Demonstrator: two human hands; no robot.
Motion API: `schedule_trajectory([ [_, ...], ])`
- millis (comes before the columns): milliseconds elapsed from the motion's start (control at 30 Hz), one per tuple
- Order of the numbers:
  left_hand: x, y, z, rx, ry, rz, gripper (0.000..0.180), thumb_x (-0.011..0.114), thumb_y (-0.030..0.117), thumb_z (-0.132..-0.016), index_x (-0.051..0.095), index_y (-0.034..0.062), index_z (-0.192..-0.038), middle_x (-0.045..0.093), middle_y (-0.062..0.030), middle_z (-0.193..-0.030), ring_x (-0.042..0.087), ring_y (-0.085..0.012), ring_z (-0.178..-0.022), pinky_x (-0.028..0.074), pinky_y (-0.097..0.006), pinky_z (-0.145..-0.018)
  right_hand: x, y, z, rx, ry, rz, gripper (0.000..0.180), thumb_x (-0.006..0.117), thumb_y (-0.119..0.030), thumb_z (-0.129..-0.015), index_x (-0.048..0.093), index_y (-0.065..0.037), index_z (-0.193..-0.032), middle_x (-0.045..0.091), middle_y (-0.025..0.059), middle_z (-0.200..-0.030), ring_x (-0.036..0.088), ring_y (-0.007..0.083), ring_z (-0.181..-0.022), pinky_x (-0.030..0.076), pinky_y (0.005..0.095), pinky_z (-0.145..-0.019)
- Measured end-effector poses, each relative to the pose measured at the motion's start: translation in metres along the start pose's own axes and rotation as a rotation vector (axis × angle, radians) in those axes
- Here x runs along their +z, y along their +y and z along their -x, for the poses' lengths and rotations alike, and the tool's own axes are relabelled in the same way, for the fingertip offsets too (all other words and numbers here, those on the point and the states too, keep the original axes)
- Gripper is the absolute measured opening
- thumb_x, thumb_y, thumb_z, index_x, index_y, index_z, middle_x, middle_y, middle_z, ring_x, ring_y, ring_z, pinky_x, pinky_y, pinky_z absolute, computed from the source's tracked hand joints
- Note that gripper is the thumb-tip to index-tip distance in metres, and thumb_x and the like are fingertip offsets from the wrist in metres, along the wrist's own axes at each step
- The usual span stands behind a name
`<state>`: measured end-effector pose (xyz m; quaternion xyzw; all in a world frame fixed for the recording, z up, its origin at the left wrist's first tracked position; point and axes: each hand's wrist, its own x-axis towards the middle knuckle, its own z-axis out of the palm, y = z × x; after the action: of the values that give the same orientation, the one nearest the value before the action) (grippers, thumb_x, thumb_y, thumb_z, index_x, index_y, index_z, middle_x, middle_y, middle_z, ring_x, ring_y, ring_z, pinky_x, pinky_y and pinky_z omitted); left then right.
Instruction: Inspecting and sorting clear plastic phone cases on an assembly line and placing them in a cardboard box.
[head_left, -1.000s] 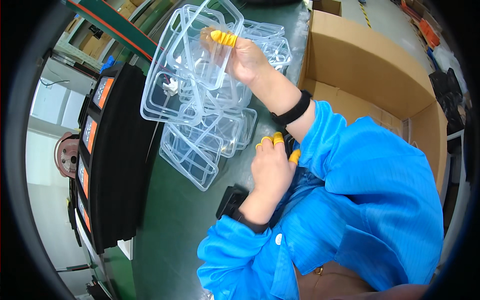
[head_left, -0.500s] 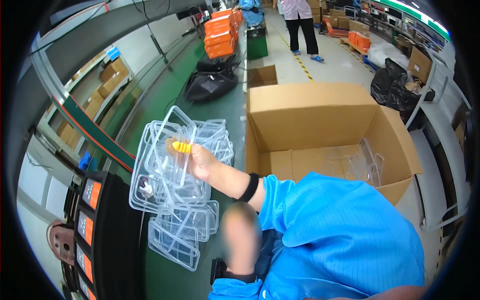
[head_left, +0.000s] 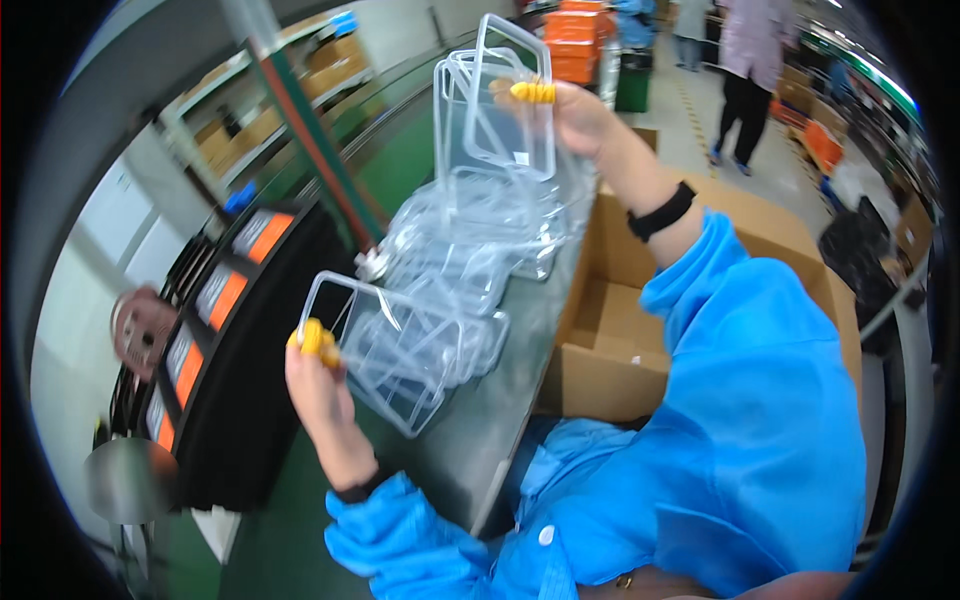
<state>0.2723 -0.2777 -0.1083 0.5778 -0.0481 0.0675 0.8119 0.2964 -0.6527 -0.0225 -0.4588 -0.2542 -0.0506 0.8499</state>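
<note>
My right hand (head_left: pixel 578 118) is raised at the upper middle, its fingers closed on a few clear plastic trays (head_left: pixel 507 130), rectangular with raised rims. They stand nearly upright above a loose pile of similar clear trays (head_left: pixel 425 222) on the green bench. Lower left, my left hand (head_left: pixel 318 378) pinches the edge of another clear plastic tray (head_left: pixel 415 312), which tilts over more trays at the near end of the pile. Yellow finger covers show on both hands. How many trays the right hand grips is hard to tell.
An open cardboard box (head_left: pixel 610 370) stands right of the bench (head_left: pixel 480 425). At left is a black rack (head_left: pixel 262 350) with orange-and-white labels. Orange boxes (head_left: pixel 575 45) are stacked at the far end. A person (head_left: pixel 745 80) stands in the aisle.
My right hand has lifted the trays up and away from the pile. My left hand, low near my body before, now grips a tray at the near left. The view has turned left.
</note>
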Motion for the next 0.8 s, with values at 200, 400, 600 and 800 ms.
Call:
schedule_trajectory([
  [200, -0.050, -0.061, -0.031, 0.082, 0.272, -0.641, 0.029, 0.053, 0.018, -0.079, 0.049, -0.0019, -0.100, 0.054, -0.0119, -0.090, 0.052, -0.0183, -0.076, 0.043, -0.028, -0.063, 0.061, 0.112, -0.048, 0.347, -0.281, 1.184, 0.059, 0.064, -0.017, -0.069, 0.039, 0.003, -0.118, 0.049, 0.0183, -0.111, 0.050, 0.0262, -0.099, 0.038, 0.0308, -0.086],
  [400, -0.017, -0.071, -0.011, 0.124, 0.381, -1.256, 0.051, 0.055, 0.035, -0.076, 0.045, 0.0018, -0.113, 0.040, -0.0206, -0.115, 0.037, -0.0363, -0.108, 0.032, -0.043, -0.090, 0.039, 0.182, -0.042, 0.072, -0.042, 1.588, 0.071, 0.073, -0.028, -0.059, 0.041, 0.003, -0.114, 0.044, 0.0228, -0.115, 0.042, 0.0331, -0.108, 0.034, 0.0349, -0.089],
  [600, -0.018, -0.077, -0.014, -0.013, 0.431, -1.109, 0.057, 0.055, 0.033, -0.077, 0.038, 0.0016, -0.120, 0.037, -0.0214, -0.120, 0.032, -0.0368, -0.113, 0.029, -0.043, -0.092, 0.059, 0.161, -0.041, -0.080, -0.139, 1.496, 0.079, 0.074, -0.028, -0.060, 0.034, 0.004, -0.120, 0.040, 0.0238, -0.117, 0.037, 0.0341, -0.111, 0.030, 0.0349, -0.093],
  [800, -0.023, -0.082, -0.021, 0.088, 0.403, -1.001, 0.059, 0.056, 0.033, -0.076, 0.036, -0.0008, -0.120, 0.036, -0.0246, -0.119, 0.030, -0.0405, -0.113, 0.029, -0.045, -0.092, 0.058, 0.172, -0.037, -0.341, -0.006, 1.565, 0.080, 0.073, -0.031, -0.061, 0.033, 0.002, -0.121, 0.034, 0.0214, -0.124, 0.034, 0.0328, -0.115, 0.030, 0.0348, -0.095],
])
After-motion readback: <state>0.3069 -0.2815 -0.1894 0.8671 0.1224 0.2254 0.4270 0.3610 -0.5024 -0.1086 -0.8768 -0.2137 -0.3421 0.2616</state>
